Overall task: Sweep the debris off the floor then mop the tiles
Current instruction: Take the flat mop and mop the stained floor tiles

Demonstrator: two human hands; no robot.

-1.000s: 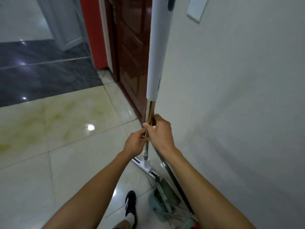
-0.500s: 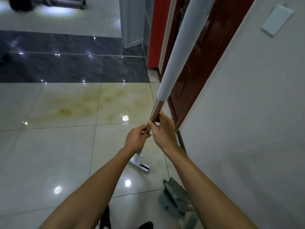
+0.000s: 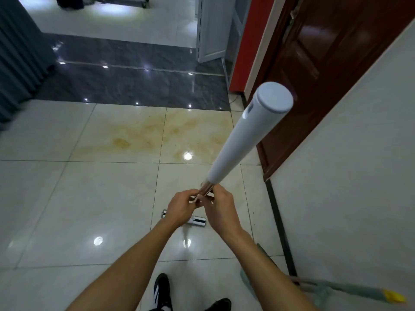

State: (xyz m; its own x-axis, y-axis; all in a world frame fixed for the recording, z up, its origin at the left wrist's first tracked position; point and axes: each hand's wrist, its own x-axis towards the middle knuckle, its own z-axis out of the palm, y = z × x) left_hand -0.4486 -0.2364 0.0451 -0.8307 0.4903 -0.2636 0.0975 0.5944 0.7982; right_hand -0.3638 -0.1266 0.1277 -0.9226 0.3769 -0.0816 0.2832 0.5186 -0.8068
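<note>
Two hands: both closed on the mop's metal shaft, just below the white grip sleeve. Left hand [image 3: 182, 208] wraps it from the left, right hand [image 3: 221, 212] from the right, fingertips nearly meeting.
Mop [image 3: 247, 140]: shaft tilted toward the camera, its capped top end now facing the lens. A second ago it stood nearly upright, close against the white wall [image 3: 348, 176].
Mop head [image 3: 197, 220]: flat on the pale floor tiles [image 3: 89, 209], partly hidden behind the hands. It now sits out on open floor, away from the wall base where it was before.
Change: mop has been pulled clear of the wall and swung into the room; view has turned with it, toward the dark tile strip [image 3: 134, 86] and the brown door [image 3: 325, 63].
Sweeping gear: green dustpan [image 3: 249, 279] and a green-handled broom [image 3: 350, 288] lie on the floor at the wall foot, lower right, well apart from the hands.
Debris: a few dark specks near the skirting; otherwise none that I can make out. Yellowish staining on the tiles [image 3: 146, 135] ahead.
Reading: sweeping gear set down and mop in hand suggests the sweeping part is done and mopping is about to start.
Grip note: hands bunched together on the shaft, possibly adjusting it; cannot tell.
Feet: one dark shoe [image 3: 162, 290] just behind the mop head.
</note>
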